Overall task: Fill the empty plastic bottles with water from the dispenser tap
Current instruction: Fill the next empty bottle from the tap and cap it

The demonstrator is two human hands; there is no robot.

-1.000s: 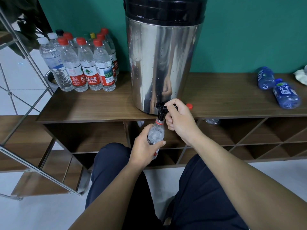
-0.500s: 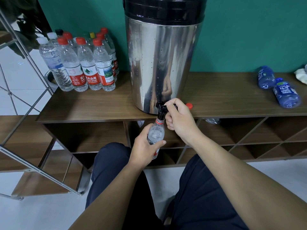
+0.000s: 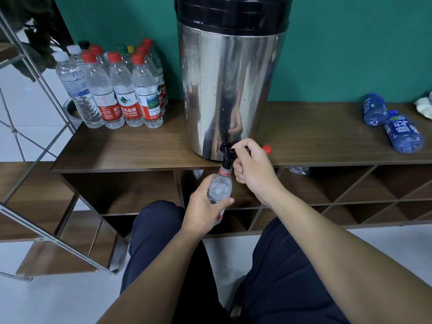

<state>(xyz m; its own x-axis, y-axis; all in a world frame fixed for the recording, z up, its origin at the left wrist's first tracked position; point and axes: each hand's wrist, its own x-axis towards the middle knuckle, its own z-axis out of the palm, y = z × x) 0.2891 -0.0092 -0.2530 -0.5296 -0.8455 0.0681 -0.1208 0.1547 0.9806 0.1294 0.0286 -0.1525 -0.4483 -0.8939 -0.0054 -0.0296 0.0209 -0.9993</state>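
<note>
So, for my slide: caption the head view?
Left hand holds bottle under dispenser tap; right hand works it.

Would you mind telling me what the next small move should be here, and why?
Probably hold steady and keep the tap open. The left hand holds the bottle with its neck up at the spout, the right hand grips the lever, and the red cap lies on the shelf. The fill level is unclear.

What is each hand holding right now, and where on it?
The left hand grips the clear bottle around its middle, neck under the tap. The right hand is curled around the tap's black lever.
</note>
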